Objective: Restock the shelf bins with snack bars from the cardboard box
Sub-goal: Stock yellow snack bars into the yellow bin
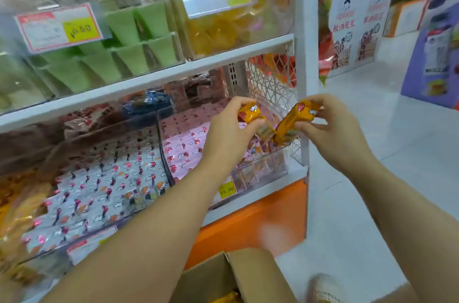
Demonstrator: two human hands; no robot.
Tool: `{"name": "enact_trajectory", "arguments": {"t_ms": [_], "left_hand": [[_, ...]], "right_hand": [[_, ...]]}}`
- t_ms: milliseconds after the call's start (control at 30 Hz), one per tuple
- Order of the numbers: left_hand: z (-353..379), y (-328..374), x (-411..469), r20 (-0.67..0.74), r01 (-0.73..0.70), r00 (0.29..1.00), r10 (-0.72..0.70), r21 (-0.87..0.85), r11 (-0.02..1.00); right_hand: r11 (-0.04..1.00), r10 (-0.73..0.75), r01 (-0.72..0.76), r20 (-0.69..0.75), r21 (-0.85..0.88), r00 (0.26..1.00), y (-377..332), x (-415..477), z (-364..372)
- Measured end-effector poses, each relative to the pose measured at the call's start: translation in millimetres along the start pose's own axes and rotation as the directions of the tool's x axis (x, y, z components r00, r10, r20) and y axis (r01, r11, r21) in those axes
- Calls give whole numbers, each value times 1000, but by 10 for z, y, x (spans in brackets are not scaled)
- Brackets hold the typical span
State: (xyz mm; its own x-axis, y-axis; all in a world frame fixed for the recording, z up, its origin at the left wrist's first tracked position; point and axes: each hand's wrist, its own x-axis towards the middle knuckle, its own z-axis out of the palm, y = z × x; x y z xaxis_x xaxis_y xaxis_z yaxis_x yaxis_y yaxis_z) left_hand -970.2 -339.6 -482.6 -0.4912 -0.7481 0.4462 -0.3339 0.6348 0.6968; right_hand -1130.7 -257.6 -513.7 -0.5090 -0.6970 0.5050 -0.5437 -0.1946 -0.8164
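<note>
My left hand (pixel 229 129) grips orange-wrapped snack bars (pixel 249 112) above the clear shelf bin (pixel 268 168) at the right end of the lower shelf. My right hand (pixel 330 126) pinches another bunch of orange snack bars (pixel 291 124), tilted down toward the same bin. That bin holds pink packets on its left and several orange bars on its right. The open cardboard box (pixel 238 275) sits at the bottom of the view, with one orange bar (pixel 229 297) showing inside it.
A clear bin of white packets (pixel 99 193) stands left of the pink one. Upper shelf bins hold green packs (pixel 119 49) and yellow snacks (pixel 218 27). A white shelf post (pixel 306 54) rises at right, with white floor (pixel 372 153) beyond. A shoe (pixel 325 289) shows beside the box.
</note>
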Motion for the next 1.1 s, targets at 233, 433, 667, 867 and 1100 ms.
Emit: {"name": "enact_trajectory", "arguments": {"t_ms": [233, 433, 667, 867, 1100], "left_hand": [[111, -65, 80, 35, -24, 999, 19, 141, 990], [242, -203, 107, 145, -20, 989, -31, 340, 940], [324, -279, 133, 144, -66, 989, -22, 578, 814], [375, -281, 170, 211, -132, 977, -13, 656, 743], [351, -302, -10, 317, -296, 947, 60, 780, 551]], "right_hand": [[1000, -4, 3, 118, 12, 993, 114, 176, 37], [997, -63, 73, 243, -33, 968, 73, 251, 0], [935, -67, 181, 349, -304, 935, 254, 408, 162], [890, -71, 237, 394, -390, 916, 319, 484, 179], [842, -140, 315, 387, -438, 911, 374, 305, 57]]}}
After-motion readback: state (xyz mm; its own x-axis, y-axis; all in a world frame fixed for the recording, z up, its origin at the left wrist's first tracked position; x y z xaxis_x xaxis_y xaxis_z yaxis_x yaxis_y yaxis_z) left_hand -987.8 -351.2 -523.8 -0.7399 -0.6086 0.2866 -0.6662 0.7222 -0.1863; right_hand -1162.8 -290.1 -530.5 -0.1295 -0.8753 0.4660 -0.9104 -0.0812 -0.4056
